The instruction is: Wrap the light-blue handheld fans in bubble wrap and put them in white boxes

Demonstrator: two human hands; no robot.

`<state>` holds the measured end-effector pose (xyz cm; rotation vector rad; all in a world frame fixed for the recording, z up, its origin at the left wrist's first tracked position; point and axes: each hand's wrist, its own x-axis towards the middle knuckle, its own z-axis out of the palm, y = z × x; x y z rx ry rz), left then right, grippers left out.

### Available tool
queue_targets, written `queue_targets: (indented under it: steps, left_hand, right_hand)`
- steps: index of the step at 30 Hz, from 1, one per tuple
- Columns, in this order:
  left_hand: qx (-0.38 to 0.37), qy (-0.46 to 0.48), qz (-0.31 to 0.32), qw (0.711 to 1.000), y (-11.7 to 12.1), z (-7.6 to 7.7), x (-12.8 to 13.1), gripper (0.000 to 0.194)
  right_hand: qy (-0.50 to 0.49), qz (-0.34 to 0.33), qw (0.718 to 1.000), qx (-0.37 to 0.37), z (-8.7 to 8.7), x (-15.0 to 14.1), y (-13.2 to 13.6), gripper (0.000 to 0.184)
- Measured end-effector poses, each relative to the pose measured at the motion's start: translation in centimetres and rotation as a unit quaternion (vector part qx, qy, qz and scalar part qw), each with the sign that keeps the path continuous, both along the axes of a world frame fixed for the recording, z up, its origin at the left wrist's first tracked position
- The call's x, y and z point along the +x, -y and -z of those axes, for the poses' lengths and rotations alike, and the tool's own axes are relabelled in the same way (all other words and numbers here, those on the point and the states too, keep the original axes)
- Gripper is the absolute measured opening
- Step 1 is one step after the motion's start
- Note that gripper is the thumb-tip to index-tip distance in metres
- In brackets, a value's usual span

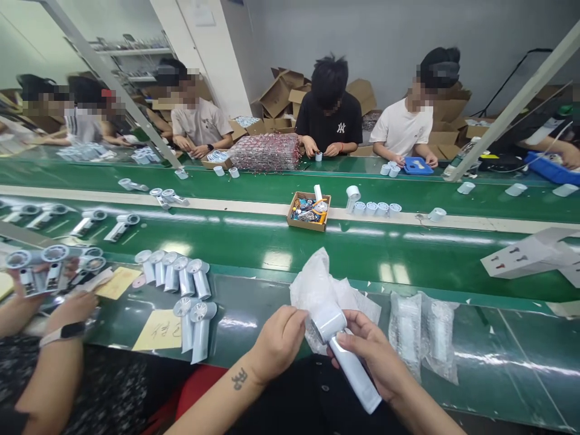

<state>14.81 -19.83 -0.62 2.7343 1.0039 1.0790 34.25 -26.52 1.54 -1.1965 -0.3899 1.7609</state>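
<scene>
My right hand grips the handle of a white hand-held fan, its round head pointing up and away from me. My left hand pinches the edge of a thin clear plastic bag that is bunched around the fan's head. Both hands are held over the near edge of the green table. Two fans sealed in plastic bags lie flat just right of my right hand.
Several loose white fans lie in rows to my left, near yellow paper notes. A co-worker's hands at far left hold fans. A green conveyor belt carries fans and a small cardboard box. Other people sit opposite.
</scene>
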Motion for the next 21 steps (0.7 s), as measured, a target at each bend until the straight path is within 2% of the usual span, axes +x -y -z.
queue_targets:
  steps: [2,3,4,7,8,10,12,15,17,19,21]
  left_hand:
    - [-0.009,-0.004,-0.065,0.998,0.1,0.5,0.7,0.014]
    - [-0.016,-0.003,-0.072,0.997,0.2,0.6,1.1,0.015]
    - [-0.016,-0.002,-0.052,0.999,0.3,0.4,1.6,0.015]
    - [0.009,-0.01,0.076,0.997,0.9,-0.6,2.6,0.014]
    - [0.013,-0.011,0.097,0.995,1.1,-1.0,2.8,0.015]
    - [-0.005,-0.008,0.096,0.995,1.5,-1.7,2.9,0.017]
    - [-0.023,-0.014,0.119,0.992,1.7,-2.2,3.1,0.016]
    - [-0.042,-0.015,0.167,0.985,1.7,-2.9,3.9,0.013]
    - [-0.08,-0.003,0.135,0.988,1.4,-3.2,4.8,0.015]
    - [-0.118,0.002,0.107,0.987,1.2,-3.4,5.7,0.017]
    - [-0.122,0.0,0.103,0.987,1.0,-3.4,6.3,0.019]
  right_hand:
    - [0.03,0.04,0.999,0.001,0.1,0.0,0.2,0.054]
    - [0.039,0.054,0.998,-0.001,0.2,-0.1,0.2,0.054]
    - [0.039,0.062,0.997,-0.005,0.2,-0.1,0.2,0.055]
    - [-0.012,0.072,0.997,-0.022,-0.2,-0.1,0.0,0.063]
    - [-0.031,0.083,0.996,-0.032,-0.4,-0.1,0.1,0.066]
    - [-0.061,0.118,0.989,-0.058,-0.7,-0.2,0.5,0.063]
    - [-0.081,0.143,0.984,-0.072,-0.8,-0.2,1.1,0.052]
    - [-0.087,0.121,0.986,-0.076,-0.4,0.3,2.2,0.052]
    - [-0.071,0.1,0.988,-0.096,0.0,1.0,2.8,0.049]
    - [-0.058,0.088,0.988,-0.117,0.5,1.6,3.0,0.059]
    - [-0.054,0.066,0.99,-0.114,1.2,1.8,2.9,0.066]
